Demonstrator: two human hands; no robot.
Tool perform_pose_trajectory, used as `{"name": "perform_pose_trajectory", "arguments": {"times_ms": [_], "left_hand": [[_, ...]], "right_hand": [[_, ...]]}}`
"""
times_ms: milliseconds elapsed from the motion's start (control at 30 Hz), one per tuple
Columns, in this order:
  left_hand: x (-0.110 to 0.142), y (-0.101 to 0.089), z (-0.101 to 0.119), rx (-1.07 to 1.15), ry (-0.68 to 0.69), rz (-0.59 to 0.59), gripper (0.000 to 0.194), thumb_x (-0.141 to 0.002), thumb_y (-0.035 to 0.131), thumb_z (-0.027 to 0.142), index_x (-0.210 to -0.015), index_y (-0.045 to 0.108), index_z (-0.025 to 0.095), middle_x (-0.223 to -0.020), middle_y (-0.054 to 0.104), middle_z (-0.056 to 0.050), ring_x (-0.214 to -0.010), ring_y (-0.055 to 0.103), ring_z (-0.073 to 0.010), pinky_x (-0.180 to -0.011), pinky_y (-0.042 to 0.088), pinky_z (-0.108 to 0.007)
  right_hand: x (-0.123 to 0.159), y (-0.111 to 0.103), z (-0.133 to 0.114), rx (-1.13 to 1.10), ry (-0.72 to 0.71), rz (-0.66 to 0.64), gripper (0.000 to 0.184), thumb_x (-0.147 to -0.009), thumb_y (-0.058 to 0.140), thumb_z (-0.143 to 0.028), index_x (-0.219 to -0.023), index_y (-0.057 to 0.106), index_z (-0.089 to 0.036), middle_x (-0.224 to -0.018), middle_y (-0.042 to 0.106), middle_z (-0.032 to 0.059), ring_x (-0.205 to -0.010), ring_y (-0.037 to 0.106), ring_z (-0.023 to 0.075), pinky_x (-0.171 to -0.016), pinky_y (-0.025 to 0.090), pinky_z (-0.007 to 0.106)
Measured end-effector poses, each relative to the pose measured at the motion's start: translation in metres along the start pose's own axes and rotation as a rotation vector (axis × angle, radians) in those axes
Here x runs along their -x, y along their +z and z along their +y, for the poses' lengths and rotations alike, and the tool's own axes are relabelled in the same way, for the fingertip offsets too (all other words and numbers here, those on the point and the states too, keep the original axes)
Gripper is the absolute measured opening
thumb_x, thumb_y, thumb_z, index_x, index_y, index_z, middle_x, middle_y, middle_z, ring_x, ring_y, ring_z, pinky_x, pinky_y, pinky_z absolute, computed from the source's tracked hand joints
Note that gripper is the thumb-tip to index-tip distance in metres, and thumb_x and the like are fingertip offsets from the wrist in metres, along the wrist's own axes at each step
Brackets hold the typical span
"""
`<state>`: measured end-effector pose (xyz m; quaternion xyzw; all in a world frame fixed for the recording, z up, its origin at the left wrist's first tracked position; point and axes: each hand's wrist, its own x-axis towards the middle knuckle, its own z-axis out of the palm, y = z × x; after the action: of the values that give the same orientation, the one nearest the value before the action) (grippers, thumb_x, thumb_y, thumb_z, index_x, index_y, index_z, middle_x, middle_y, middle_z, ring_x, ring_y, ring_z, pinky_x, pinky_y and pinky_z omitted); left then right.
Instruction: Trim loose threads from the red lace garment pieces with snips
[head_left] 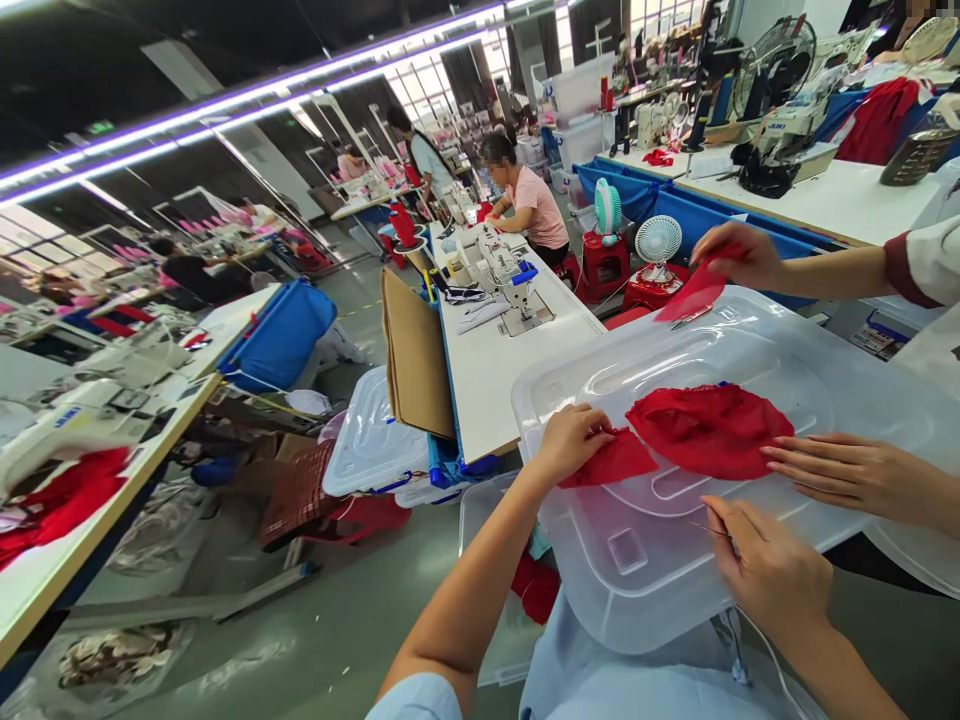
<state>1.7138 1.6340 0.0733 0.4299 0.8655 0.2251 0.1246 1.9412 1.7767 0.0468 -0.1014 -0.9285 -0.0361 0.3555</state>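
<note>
My left hand [574,440] pinches the edge of a small red fabric piece [616,459] lying on a translucent plastic lid [630,555]. My right hand [772,570] is closed around a thin, pointed metal tool [711,528], mostly hidden by my fingers; its tip points left over the lid. Beside the small piece lies a larger, gathered red fabric piece [709,430]. A co-worker's flat hand [855,470] touches its right edge. The co-worker's other hand [739,258] holds up a sheer red fabric piece [697,290] above the lid's far side.
A white sewing table [517,385] with a sewing machine [506,265] stands ahead, cardboard [416,355] leaning at its side. Lidded plastic bins [375,435] sit to the left. Small fans [658,240] rest on red stools beyond the lid. A person [532,200] sits sewing.
</note>
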Motion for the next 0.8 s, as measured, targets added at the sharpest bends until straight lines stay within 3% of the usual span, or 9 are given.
{"name": "perform_pose_trajectory", "arguments": {"times_ms": [800], "left_hand": [[0.0075,0.0095,-0.0089,0.144,0.010,0.092,0.011,-0.087,0.059,0.030,-0.085,0.070,0.025,-0.085,0.063,-0.002,-0.088,0.054,-0.0191,-0.082,0.043,-0.033]], "right_hand": [[-0.0003,-0.0019,-0.0024,-0.048,-0.001,-0.005,0.024,-0.096,0.050,-0.018,-0.086,0.072,-0.017,-0.063,0.068,-0.0035,-0.053,0.057,0.0081,-0.054,0.032,0.024]]}}
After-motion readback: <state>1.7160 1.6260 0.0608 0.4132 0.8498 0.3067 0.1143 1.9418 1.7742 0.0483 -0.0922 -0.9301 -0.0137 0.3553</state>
